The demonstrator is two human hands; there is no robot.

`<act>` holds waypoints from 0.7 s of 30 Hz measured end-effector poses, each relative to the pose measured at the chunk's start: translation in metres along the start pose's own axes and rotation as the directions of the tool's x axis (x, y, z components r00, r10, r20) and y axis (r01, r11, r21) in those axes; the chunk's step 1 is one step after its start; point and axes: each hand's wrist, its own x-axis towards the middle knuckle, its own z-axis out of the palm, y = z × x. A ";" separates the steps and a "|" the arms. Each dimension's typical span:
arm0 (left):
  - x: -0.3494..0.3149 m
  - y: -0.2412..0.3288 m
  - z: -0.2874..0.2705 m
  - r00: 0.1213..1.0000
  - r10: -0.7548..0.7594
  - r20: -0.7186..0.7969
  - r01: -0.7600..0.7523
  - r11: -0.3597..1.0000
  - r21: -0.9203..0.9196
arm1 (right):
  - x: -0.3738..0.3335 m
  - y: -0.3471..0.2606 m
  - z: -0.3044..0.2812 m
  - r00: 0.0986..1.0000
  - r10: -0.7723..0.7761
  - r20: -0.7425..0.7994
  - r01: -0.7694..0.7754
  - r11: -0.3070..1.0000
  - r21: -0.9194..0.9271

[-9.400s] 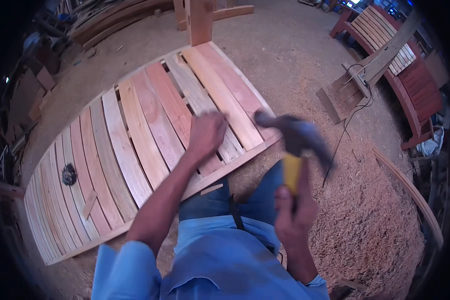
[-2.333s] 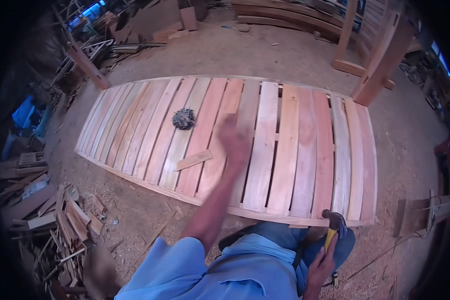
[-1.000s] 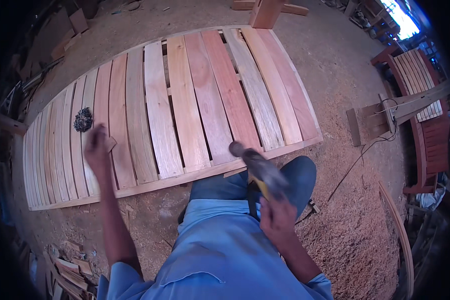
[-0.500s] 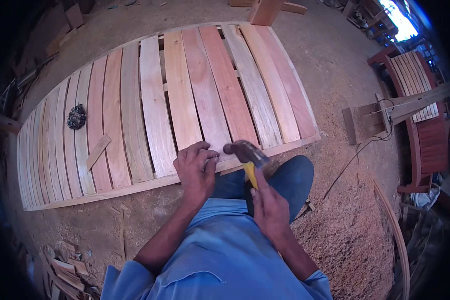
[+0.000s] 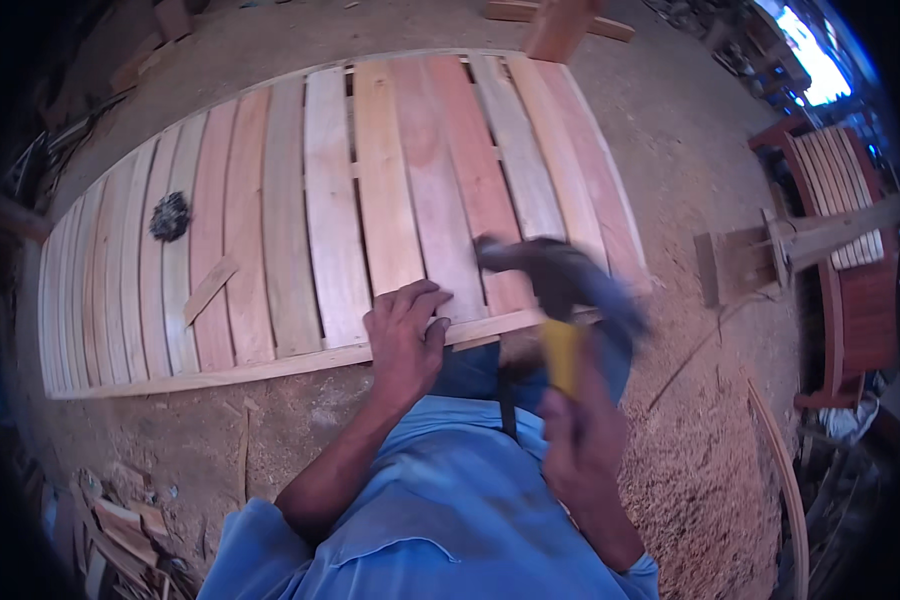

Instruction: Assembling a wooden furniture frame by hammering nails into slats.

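Observation:
My right hand [image 5: 582, 440] grips a claw hammer [image 5: 565, 345] by its yellow handle. The dark hammer head is raised above the right part of a slatted wooden panel [image 5: 332, 210] and smeared by motion. My left hand [image 5: 405, 325] rests on the panel's near edge, thumb and fingertips drawn together beside the end of a pinkish slat [image 5: 440, 225]. Whatever the left fingertips hold is too small to make out. Pale and reddish slats lie side by side, with dark gaps between several of them.
On the slats at the left lie a dark spiky clump [image 5: 170, 217] and a short wood offcut [image 5: 211, 290]. A wooden post [image 5: 558, 30] stands at the panel's far edge. Sawdust [image 5: 705, 470] covers the floor at right, near a reddish wooden piece of furniture [image 5: 865, 315].
The hammer has swung up and to the right, away from my left fingers. My left hand stays at the panel's edge. The whole view has shifted slightly.

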 end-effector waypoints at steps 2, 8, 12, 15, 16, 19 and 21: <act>0.010 -0.015 -0.007 0.993 0.104 -0.057 -0.110 0.988 -0.107 | -0.047 0.058 0.002 0.958 -0.099 -0.268 0.067 0.990 -0.126; 0.103 -0.140 -0.113 0.700 -0.208 -0.683 0.087 0.974 -0.208 | -0.016 0.053 0.025 0.974 0.016 0.226 0.050 0.957 -0.284; 0.124 -0.250 -0.208 0.402 -0.218 -0.890 0.429 0.903 -0.027 | -0.008 0.043 0.023 0.990 -0.134 0.034 0.134 0.991 -0.017; 0.132 -0.272 -0.217 0.632 -0.266 -0.728 0.447 0.892 0.062 | -0.033 0.016 0.013 0.924 0.145 -0.355 -0.014 0.938 0.346; 0.135 -0.287 -0.219 0.698 -0.235 -0.677 0.387 0.918 0.080 | -0.036 0.045 0.016 0.966 0.020 -0.256 0.008 0.994 0.107; 0.138 -0.334 -0.246 0.658 -0.167 -0.734 0.405 0.900 0.159 | -0.008 0.061 0.036 0.987 -0.108 0.116 0.130 0.970 -0.206; 0.137 -0.322 -0.262 0.724 -0.133 -0.677 0.385 0.892 0.236 | -0.001 0.052 0.040 0.983 -0.022 0.181 0.053 0.985 -0.167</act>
